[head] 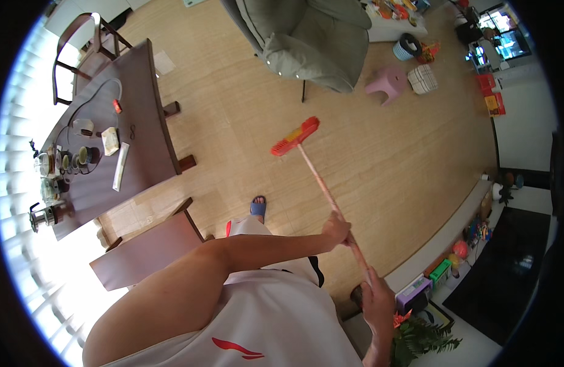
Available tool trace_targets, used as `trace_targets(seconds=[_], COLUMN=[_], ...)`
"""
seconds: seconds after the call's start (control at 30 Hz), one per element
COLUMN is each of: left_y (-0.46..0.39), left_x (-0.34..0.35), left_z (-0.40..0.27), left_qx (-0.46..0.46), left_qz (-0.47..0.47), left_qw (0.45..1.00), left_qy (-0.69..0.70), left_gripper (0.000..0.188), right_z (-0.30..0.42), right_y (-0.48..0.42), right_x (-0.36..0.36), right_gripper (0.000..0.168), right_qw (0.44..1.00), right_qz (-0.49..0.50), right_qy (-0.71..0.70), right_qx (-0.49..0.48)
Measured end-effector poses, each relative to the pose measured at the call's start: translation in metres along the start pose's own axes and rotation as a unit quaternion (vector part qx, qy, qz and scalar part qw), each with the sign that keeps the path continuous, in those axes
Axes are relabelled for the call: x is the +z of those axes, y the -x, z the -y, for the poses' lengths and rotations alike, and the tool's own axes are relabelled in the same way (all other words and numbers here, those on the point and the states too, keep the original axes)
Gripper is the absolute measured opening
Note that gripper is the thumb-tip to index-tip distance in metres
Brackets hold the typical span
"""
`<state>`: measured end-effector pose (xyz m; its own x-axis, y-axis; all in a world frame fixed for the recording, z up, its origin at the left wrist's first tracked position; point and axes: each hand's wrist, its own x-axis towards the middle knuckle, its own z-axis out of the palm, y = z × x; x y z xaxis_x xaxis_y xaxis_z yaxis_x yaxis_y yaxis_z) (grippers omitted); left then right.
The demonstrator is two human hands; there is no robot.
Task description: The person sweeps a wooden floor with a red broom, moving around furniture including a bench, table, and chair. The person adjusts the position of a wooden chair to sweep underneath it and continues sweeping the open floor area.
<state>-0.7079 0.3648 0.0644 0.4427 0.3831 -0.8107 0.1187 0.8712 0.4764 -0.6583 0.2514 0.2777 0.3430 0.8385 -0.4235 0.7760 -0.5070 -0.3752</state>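
Observation:
A broom with a red and yellow bristled head (295,136) reaches out over the floor in front of me. Its long pinkish handle (322,186) slants back toward my body. My left hand (335,230) is wrapped around the handle about midway, with the arm stretched across my front. Nearer the handle's end, my right hand (377,296) grips it too, at my right side. The head lies at or just over the floor; contact cannot be made out.
A dark wooden table (144,151) with tea ware and a wooden bench (146,250) stand left. Ahead are a grey-green armchair (318,46), a pink stool (387,85), a checked pouf (422,79) and a waste bin (406,48). A low cabinet (438,243) lines the right wall.

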Motion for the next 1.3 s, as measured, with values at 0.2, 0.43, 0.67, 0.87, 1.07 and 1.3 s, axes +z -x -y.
trace_targets(seconds=[0.2,0.43,0.67,0.87,1.07,1.3], left_y=[0.012,-0.011,-0.024,-0.037,-0.056,-0.06], left_x=[-0.084,-0.154,-0.216,-0.265,-0.281,-0.315], left_z=[-0.045,-0.084,-0.145,-0.198,-0.252,-0.318], left_qx=[0.007,0.052,0.034,0.0,0.017,0.057], left_qz=[-0.101,-0.145,-0.191,-0.196,-0.202,-0.183], left_qw=[0.995,0.982,0.967,0.96,0.944,0.919], left_qy=[0.004,0.106,0.166,0.201,0.26,0.345], left_gripper=[0.054,0.047,0.024,0.016,0.017,0.019], right_z=[0.035,0.074,0.112,0.167,0.2,0.269], right_y=[-0.053,-0.128,-0.214,-0.289,-0.363,-0.419], right_x=[0.03,0.036,0.061,0.029,0.0,-0.026], right_gripper=[0.031,0.031,0.035,0.033,0.03,0.032], right_qw=[0.995,0.981,0.96,0.937,0.912,0.891], right_qz=[0.075,0.083,0.13,0.185,0.193,0.194], right_qy=[-0.035,-0.062,-0.028,-0.009,-0.024,0.041], right_qx=[-0.057,-0.165,-0.247,-0.295,-0.36,-0.409])
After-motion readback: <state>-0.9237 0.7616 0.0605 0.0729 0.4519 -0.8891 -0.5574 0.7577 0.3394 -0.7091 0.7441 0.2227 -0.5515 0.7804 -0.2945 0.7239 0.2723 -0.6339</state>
